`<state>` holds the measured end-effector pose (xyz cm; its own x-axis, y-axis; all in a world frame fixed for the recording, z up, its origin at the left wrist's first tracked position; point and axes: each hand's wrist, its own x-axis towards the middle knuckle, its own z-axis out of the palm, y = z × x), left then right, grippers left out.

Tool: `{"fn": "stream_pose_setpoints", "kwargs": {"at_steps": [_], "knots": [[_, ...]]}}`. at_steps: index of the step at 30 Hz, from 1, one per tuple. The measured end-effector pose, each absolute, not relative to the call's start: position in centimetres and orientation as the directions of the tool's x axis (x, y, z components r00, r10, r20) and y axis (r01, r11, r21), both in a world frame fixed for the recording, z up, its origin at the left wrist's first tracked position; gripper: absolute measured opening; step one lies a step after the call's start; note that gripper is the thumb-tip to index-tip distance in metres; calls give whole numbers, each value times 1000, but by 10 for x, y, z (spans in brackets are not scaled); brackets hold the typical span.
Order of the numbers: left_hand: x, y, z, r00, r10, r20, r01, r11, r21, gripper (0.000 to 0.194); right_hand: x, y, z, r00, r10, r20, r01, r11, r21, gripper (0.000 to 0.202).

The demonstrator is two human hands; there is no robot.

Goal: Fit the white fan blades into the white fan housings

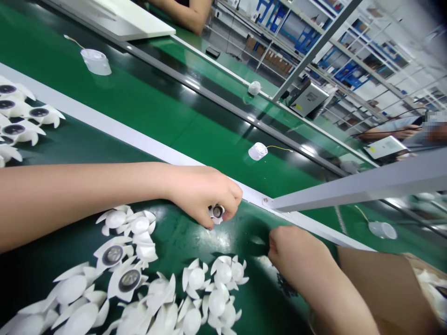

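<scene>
My left hand (209, 193) has its fingers wrapped round a small white fan rotor (217, 212) with a dark round centre, held just above the green table. To its right, my right hand (291, 249) is closed low over the table; whatever its fingers may hold is hidden. Many white fan rotors (193, 278) lie in a loose pile below my left hand, most with their smooth domes up. Two of them, one being this rotor (129, 280), show round metal-lined centres.
More rotors (14, 129) lie at the far left. Beyond a pale rail (139, 143), white motor housings (258, 151) with wires stand on a green belt. A grey post (349, 184) slants at the right, above a cardboard box (380, 284). Other people's arms show at the top and right.
</scene>
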<state>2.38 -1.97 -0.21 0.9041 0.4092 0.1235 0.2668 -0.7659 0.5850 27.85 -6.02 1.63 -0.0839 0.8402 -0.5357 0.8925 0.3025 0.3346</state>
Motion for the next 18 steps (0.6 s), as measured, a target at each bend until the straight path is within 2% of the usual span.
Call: {"fn": "stream_pose_setpoints", "kwargs": {"at_steps": [5,8,10,14,18], "knots": [[18,-12,-4,881,469,68,329,-708,624,51,286,-60,14,-121,852,-509,910,300,286,18],[18,-7,-10,874,485,13,361,-668,651,48,293,-57,16,-199,867,-456,926,319,202,19],[18,-5,-15,879,477,22,340,-658,672,40,295,-52,18,-294,858,-421,934,352,66,19],[20,-3,-21,882,467,64,300,-662,687,39,291,-41,20,-504,772,-387,859,401,-319,15],[22,-4,-24,872,482,90,299,-668,681,39,278,-38,18,-594,749,-293,752,389,-532,12]]}}
